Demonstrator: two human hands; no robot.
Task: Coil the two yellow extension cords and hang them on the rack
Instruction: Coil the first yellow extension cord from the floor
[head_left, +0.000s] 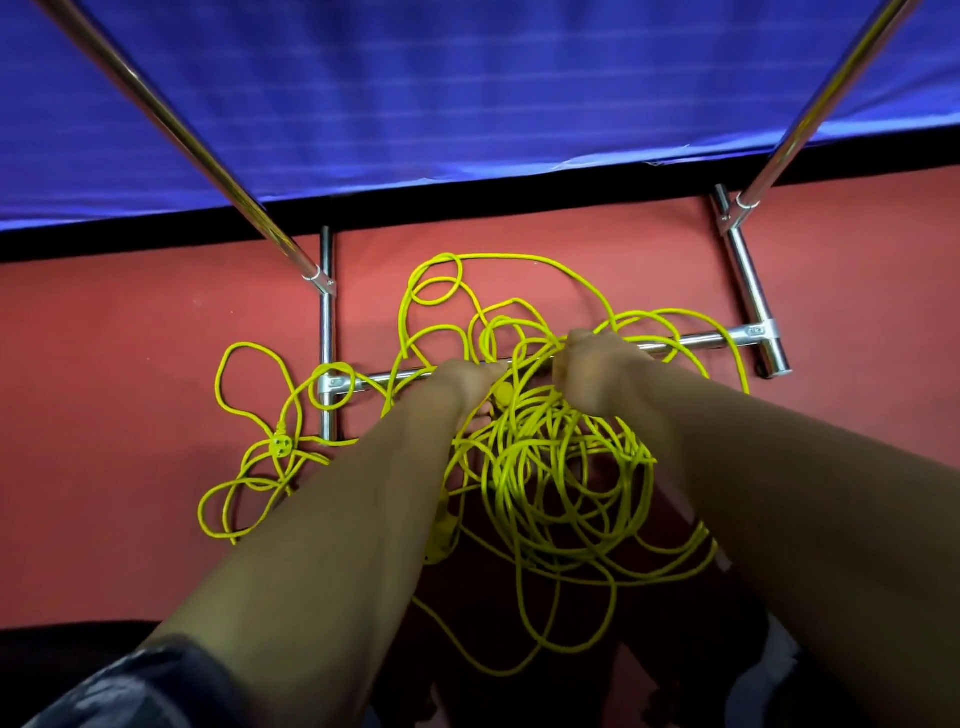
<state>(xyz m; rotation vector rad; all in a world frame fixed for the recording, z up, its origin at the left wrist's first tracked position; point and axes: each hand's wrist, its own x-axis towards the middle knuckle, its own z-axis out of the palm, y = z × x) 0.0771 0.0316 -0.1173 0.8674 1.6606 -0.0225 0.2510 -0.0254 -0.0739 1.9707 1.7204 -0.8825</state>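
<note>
Head view: socket end (278, 445) lies left, where I'd start, then my left hand (467, 382) and right hand (587, 364) each grip strands of the light, floppy, snag-prone yellow cords (550, 470) heaped on the floor (130, 338) across the rack (691, 340).

Reddish-pink floor (130, 338) is spreading across the lower view, matte, catching a brighter patch of light toward the middle and darkening into shadow (597, 639) at the near edge. A blue-violet cloth (467, 93) with faint paler horizontal stripes is hanging along the far side, wrinkling slightly at its hem. A black band (130, 239) is running beneath it, meeting the floor.
</note>
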